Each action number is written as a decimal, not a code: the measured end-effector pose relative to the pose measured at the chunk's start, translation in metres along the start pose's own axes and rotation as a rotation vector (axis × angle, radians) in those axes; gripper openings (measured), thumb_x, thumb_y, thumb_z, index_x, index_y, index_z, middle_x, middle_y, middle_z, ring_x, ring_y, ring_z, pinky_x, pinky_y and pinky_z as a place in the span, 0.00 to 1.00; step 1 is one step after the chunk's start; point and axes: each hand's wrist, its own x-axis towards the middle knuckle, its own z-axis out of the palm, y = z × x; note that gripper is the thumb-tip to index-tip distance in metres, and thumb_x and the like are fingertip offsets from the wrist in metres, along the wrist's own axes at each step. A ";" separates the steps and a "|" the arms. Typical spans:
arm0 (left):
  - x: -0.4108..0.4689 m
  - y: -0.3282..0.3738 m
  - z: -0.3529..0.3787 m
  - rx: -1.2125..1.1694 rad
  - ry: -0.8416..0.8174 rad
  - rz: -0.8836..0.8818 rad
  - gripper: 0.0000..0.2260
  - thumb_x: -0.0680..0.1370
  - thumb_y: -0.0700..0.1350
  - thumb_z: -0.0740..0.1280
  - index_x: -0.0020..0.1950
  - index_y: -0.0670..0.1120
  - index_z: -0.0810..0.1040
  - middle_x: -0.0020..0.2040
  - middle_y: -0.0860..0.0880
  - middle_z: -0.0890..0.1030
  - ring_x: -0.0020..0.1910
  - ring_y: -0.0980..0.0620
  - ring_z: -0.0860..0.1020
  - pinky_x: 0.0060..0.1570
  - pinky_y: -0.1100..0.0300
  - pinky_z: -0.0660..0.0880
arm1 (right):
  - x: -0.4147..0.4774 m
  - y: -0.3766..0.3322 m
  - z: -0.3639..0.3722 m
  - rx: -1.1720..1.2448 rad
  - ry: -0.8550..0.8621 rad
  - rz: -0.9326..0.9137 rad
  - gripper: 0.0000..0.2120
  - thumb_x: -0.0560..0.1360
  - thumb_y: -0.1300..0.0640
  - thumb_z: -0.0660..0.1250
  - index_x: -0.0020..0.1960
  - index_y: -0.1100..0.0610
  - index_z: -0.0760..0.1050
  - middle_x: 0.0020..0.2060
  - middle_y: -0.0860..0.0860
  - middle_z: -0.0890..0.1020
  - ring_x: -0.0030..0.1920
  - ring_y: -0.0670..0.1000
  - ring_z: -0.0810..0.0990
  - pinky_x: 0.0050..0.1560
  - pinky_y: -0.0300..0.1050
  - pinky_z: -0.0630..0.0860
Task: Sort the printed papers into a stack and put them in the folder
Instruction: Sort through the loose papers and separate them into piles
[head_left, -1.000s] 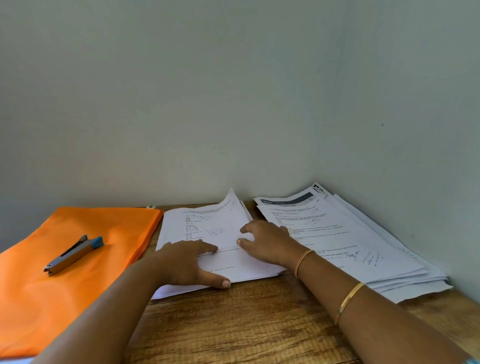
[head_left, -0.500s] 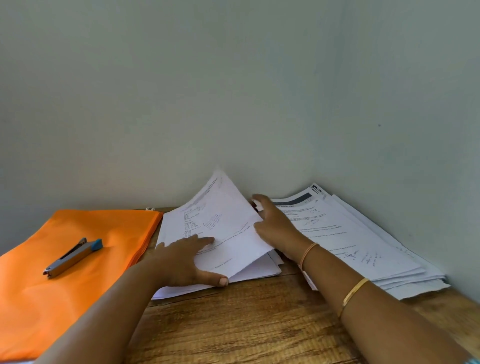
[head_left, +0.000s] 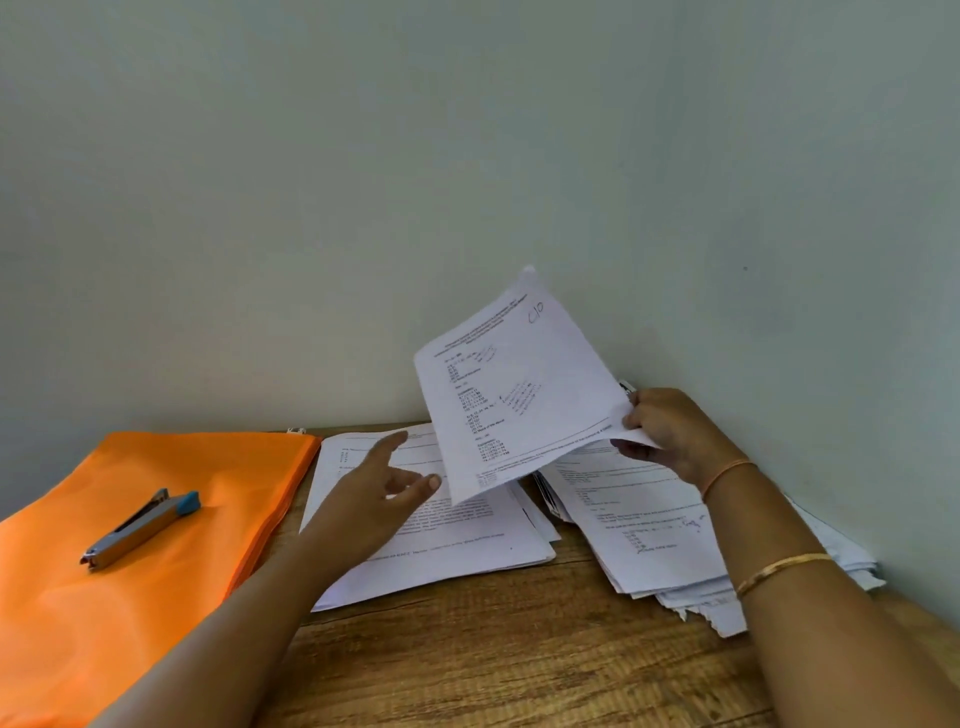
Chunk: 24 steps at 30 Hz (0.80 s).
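My right hand (head_left: 670, 434) pinches the right edge of a printed sheet (head_left: 519, 384) and holds it tilted up in the air above the table. My left hand (head_left: 376, 493) hovers with relaxed, spread fingers over the left pile of papers (head_left: 457, 540), its thumb close to the lifted sheet's lower corner, holding nothing. A second, looser pile of papers (head_left: 649, 535) lies at the right, partly under my right forearm. The orange folder (head_left: 130, 571) lies flat at the left.
A grey stapler with a blue end (head_left: 140, 527) rests on top of the folder. The wooden table (head_left: 493, 649) sits in a corner, with walls close behind and to the right of the paper piles.
My right hand lifted the top sheet off the left pile and carried it up and to the right. My left hand came off the pile and now hovers above it.
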 end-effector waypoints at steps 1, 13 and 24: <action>-0.001 0.004 0.004 -0.073 -0.023 0.013 0.31 0.76 0.58 0.63 0.75 0.54 0.56 0.51 0.55 0.81 0.51 0.60 0.77 0.52 0.62 0.72 | 0.001 0.001 -0.003 0.022 -0.018 0.023 0.12 0.76 0.73 0.56 0.56 0.63 0.72 0.48 0.61 0.76 0.37 0.55 0.78 0.34 0.45 0.79; -0.010 0.019 0.032 0.136 -0.232 0.139 0.21 0.78 0.58 0.60 0.71 0.62 0.63 0.68 0.60 0.70 0.65 0.59 0.70 0.64 0.62 0.64 | 0.016 0.021 -0.023 -0.900 0.020 0.112 0.11 0.79 0.63 0.54 0.51 0.67 0.74 0.50 0.59 0.77 0.56 0.57 0.75 0.52 0.41 0.73; 0.011 -0.015 0.004 0.514 0.048 -0.160 0.21 0.79 0.56 0.60 0.72 0.54 0.65 0.73 0.48 0.67 0.69 0.48 0.68 0.66 0.52 0.69 | 0.012 0.031 -0.013 -1.152 0.113 0.026 0.26 0.77 0.50 0.56 0.74 0.51 0.59 0.72 0.56 0.64 0.71 0.60 0.62 0.70 0.61 0.58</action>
